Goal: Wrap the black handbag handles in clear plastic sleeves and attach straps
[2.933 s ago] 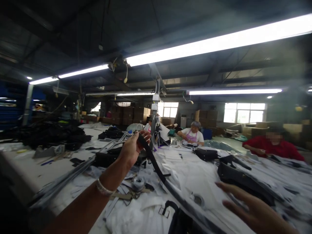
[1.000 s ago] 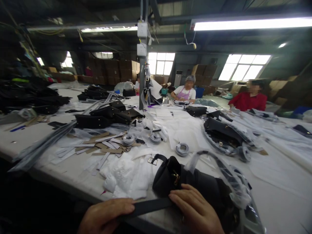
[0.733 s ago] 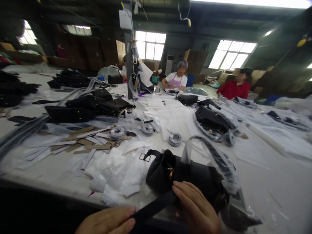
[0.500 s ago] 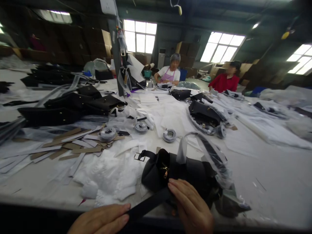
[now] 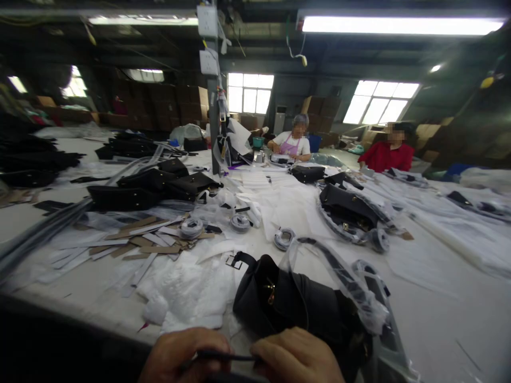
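Note:
A narrow black strap [image 5: 242,357] runs between my hands at the bottom of the view, seen almost edge-on. My left hand [image 5: 187,354] is closed on one part of it, and my right hand [image 5: 297,355] pinches it a short way to the right. Just beyond them a black handbag [image 5: 319,303] lies on its side on the table. Its mouth gapes toward the left, showing a gold zipper pull [image 5: 271,293]. A side strap with a metal buckle [image 5: 235,261] sticks out at its upper left. Clear plastic wraps the bag's handle [image 5: 339,271].
Crumpled white packing paper [image 5: 183,290] and loose card strips [image 5: 147,239] lie left of the bag. Coiled straps [image 5: 284,239] and more black bags [image 5: 351,207] lie farther back. A post [image 5: 214,122] rises behind them. Two people [image 5: 293,141] sit across the table.
My hands have come closer together and nearer to me, with the strap between them. My right hand has moved back from the bag's front. The view has tilted upward.

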A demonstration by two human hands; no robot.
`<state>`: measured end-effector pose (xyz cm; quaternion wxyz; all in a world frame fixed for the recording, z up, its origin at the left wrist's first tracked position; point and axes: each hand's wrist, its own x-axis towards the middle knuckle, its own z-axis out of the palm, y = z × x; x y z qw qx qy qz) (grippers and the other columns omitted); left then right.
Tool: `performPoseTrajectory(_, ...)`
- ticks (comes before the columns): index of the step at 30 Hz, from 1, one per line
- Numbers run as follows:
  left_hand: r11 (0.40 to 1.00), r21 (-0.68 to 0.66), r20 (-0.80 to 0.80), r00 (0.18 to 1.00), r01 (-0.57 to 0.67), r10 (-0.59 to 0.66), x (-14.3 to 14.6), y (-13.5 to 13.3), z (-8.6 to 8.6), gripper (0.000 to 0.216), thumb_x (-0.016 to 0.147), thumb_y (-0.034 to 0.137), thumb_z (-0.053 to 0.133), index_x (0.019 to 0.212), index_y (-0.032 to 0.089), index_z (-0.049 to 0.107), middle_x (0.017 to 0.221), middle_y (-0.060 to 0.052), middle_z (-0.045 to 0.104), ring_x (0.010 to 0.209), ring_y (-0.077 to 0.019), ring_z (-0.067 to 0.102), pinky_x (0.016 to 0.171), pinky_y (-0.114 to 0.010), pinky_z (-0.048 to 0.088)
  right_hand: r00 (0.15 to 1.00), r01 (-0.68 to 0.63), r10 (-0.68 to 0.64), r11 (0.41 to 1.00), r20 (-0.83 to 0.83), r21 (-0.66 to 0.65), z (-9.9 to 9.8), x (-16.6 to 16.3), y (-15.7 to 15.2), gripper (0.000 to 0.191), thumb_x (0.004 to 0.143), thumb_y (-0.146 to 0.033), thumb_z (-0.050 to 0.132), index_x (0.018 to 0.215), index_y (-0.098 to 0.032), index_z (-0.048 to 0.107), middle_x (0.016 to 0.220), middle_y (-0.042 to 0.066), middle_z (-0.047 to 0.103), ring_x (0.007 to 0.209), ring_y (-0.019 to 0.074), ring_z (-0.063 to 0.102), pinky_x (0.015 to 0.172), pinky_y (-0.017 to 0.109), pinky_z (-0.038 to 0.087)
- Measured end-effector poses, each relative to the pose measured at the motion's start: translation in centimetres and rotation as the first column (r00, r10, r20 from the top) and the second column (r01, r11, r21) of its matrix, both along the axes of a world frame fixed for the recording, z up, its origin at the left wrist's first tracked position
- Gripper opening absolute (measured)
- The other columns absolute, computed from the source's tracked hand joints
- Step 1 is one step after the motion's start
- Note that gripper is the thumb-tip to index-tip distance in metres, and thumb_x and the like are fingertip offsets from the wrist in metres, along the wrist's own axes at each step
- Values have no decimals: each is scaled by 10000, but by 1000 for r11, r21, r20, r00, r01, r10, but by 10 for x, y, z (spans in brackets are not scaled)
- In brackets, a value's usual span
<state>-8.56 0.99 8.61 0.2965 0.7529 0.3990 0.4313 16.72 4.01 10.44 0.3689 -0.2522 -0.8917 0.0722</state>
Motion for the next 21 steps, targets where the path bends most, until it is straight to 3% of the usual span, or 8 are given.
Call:
performPoseTrajectory(2,959,-238,222,953,-151,206,13,9,-12,312,970,424,458,976,225,698,813,-29,761,753,-176,728,703,-234,581,1000,13,-16,974,-11,-226,9,10,2,137,940,-244,518,975,-210,647,696,17,696,572,133,652,532,182,497)
performPoseTrajectory(3,898,-357,306,876,-258,374,19,17,-20,357,971,453,434,1033,200,678,925,-75,753,816,-208,723,706,-279,587,999,35,-45,935,-20,-352,14,16,4,165,950,-279,494,957,-210,643,697,21,679,586,139,647,539,187,493)
performPoseTrajectory(5,777,-503,351,732,-379,584,27,38,-34,465,872,488,597,1215,174,585,1256,-161,628,965,-261,683,672,-301,575,993,72,-116,815,-39,-575,24,29,9,238,962,-366,461,899,-210,629,666,9,632,566,138,609,533,196,476)
performPoseTrajectory(6,741,-554,346,704,-380,620,29,49,-39,596,816,485,671,1307,182,519,1372,-183,533,970,-257,670,635,-282,555,989,71,-139,756,-53,-650,30,33,12,279,960,-417,458,864,-209,619,651,1,608,548,134,581,521,200,461)
performPoseTrajectory(8,705,-669,399,686,-237,609,32,69,-45,716,783,475,716,1391,218,440,1420,-174,479,924,-209,659,608,-233,503,982,42,-163,675,-93,-736,37,40,18,348,945,-500,462,834,-203,605,636,-13,564,516,118,518,495,206,419)
performPoseTrajectory(12,705,-706,563,658,69,500,34,90,-49,532,776,439,748,1246,229,614,1272,-103,618,914,-141,628,634,-162,426,973,-12,-177,607,-150,-794,40,42,30,424,919,-576,476,823,-184,605,644,-19,544,490,91,439,496,218,357)
performPoseTrajectory(16,737,-672,620,602,77,502,28,94,-55,514,736,446,788,1186,231,663,1214,-74,634,868,-103,588,585,-133,378,960,-44,-197,588,-197,-808,41,40,40,460,876,-622,518,814,-174,600,665,-12,568,480,81,440,492,221,341)
performPoseTrajectory(21,805,-591,680,573,59,457,16,93,-43,473,755,470,769,1147,222,680,1053,-61,640,974,-139,576,795,-205,466,965,-58,-180,557,-189,-828,54,29,54,483,812,-644,583,774,-164,614,639,-18,571,445,73,431,458,218,307)
